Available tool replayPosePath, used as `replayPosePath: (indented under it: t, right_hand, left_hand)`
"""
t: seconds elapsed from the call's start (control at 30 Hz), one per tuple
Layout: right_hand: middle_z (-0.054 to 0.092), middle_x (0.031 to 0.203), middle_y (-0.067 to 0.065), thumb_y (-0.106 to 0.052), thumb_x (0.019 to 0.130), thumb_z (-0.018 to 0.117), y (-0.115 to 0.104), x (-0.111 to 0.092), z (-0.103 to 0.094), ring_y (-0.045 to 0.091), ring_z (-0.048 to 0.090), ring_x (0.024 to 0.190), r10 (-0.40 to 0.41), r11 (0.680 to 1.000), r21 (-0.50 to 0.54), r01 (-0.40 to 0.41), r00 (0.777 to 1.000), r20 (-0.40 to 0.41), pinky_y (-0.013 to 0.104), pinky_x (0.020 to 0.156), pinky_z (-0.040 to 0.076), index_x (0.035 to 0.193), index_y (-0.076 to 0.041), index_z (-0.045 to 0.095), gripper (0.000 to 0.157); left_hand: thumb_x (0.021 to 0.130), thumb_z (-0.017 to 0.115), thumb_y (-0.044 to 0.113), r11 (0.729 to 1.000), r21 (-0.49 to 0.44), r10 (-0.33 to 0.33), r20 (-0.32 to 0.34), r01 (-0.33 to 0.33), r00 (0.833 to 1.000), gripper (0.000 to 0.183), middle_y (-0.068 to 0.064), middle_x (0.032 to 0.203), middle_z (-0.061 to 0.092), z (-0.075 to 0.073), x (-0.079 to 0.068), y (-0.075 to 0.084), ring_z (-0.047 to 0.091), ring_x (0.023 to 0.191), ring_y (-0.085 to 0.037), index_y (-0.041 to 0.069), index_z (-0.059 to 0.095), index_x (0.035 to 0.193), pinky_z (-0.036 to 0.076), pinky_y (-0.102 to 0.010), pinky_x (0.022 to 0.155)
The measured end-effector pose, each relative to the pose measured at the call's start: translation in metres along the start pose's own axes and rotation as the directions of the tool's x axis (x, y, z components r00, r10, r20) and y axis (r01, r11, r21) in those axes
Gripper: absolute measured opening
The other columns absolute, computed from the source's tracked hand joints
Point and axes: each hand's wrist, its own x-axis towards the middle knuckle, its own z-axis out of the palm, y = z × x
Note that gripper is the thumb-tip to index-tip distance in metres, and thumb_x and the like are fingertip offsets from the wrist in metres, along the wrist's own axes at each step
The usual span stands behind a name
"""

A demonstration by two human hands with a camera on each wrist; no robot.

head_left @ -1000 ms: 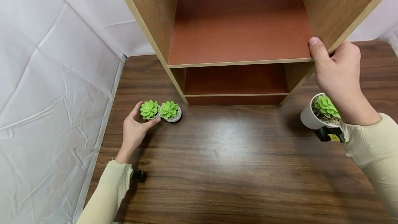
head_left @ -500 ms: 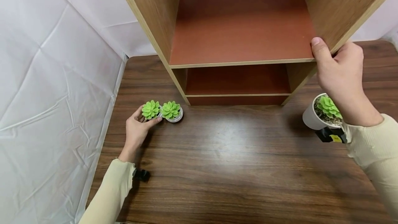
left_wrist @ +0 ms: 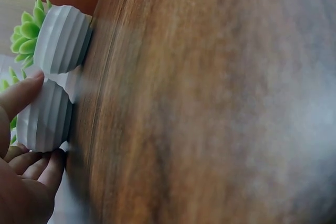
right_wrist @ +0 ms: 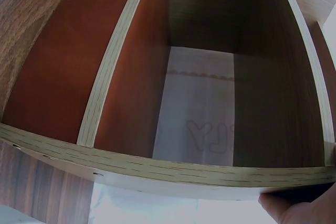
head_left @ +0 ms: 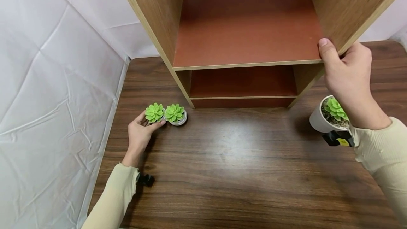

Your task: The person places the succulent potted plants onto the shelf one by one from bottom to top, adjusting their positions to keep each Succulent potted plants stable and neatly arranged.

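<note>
While the left grip [head_left: 138, 135] is pinching a potted succulent [head_left: 154, 112] toward nine o'clock, the right grip [head_left: 348, 71] is clasping the shelf unit's three-o'clock side panel [head_left: 349, 6].

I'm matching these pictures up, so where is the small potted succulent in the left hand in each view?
Head: left of centre, the held succulent sits in the left hand, just left of its lookalike.
Left wrist: at the left edge, the held succulent is below its lookalike, leaves partly hidden.
Right wrist: not in it.
Shared landmark: the brown wooden tabletop, in all three.
</note>
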Motion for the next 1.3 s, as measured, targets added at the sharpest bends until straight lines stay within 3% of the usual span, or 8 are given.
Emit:
replayPosePath:
  t: [0.2, 0.27, 0.6, 1.03, 1.3]
  right_hand:
    - [0.066, 0.080, -0.012, -0.021, 0.096, 0.062, 0.000, -0.001, 0.000, 0.003, 0.060, 0.075, 0.012, 1.000, 0.007, -0.012, 1.000, -0.005, 0.018, 0.069, 0.042, 0.096, -0.017, 0.069, 0.008]
    - [0.066, 0.081, -0.011, -0.021, 0.096, 0.062, 0.001, -0.002, 0.000, 0.003, 0.061, 0.076, 0.013, 1.000, 0.015, -0.012, 1.000, -0.004, 0.018, 0.069, 0.043, 0.098, -0.016, 0.069, 0.008]
    - [0.068, 0.087, -0.008, -0.022, 0.096, 0.062, 0.003, -0.003, -0.001, 0.004, 0.063, 0.080, 0.007, 1.000, 0.016, -0.007, 1.000, 0.029, 0.017, 0.070, 0.045, 0.107, -0.011, 0.070, 0.017]
    - [0.069, 0.086, -0.006, -0.021, 0.096, 0.063, 0.008, -0.001, 0.003, 0.005, 0.063, 0.078, -0.010, 0.999, 0.042, 0.009, 1.000, 0.014, 0.017, 0.070, 0.045, 0.105, -0.010, 0.071, 0.016]
    - [0.068, 0.082, -0.010, -0.021, 0.096, 0.063, 0.007, 0.001, 0.005, 0.004, 0.062, 0.077, -0.019, 0.999, 0.041, 0.019, 1.000, 0.009, 0.018, 0.069, 0.045, 0.103, -0.010, 0.072, 0.015]
  left_hand:
    - [0.074, 0.087, 0.007, 0.999, -0.034, 0.005, -0.006, -0.005, 1.000, 0.070, -0.013, 0.131, 0.059, 0.001, -0.001, 0.000, 0.055, 0.121, -0.020, 0.003, 0.056, 0.137, 0.044, -0.028, 0.096]
    - [0.074, 0.087, 0.005, 1.000, -0.026, 0.004, -0.008, -0.004, 1.000, 0.067, -0.013, 0.130, 0.060, 0.002, -0.003, 0.004, 0.055, 0.120, -0.019, 0.001, 0.058, 0.135, 0.044, -0.028, 0.096]
    - [0.072, 0.089, 0.012, 0.999, 0.035, -0.017, -0.033, 0.018, 0.999, 0.067, -0.011, 0.130, 0.060, 0.002, -0.001, -0.004, 0.055, 0.119, -0.018, 0.003, 0.061, 0.132, 0.043, -0.033, 0.097]
    - [0.074, 0.088, 0.013, 1.000, -0.010, -0.029, -0.060, 0.028, 0.998, 0.067, -0.012, 0.131, 0.059, 0.002, -0.002, -0.007, 0.054, 0.121, -0.019, 0.005, 0.060, 0.134, 0.042, -0.035, 0.100]
    - [0.074, 0.088, 0.009, 0.998, -0.053, 0.011, -0.117, -0.017, 0.993, 0.063, -0.011, 0.127, 0.062, 0.001, -0.001, -0.003, 0.055, 0.117, -0.017, 0.005, 0.062, 0.131, 0.041, -0.033, 0.100]
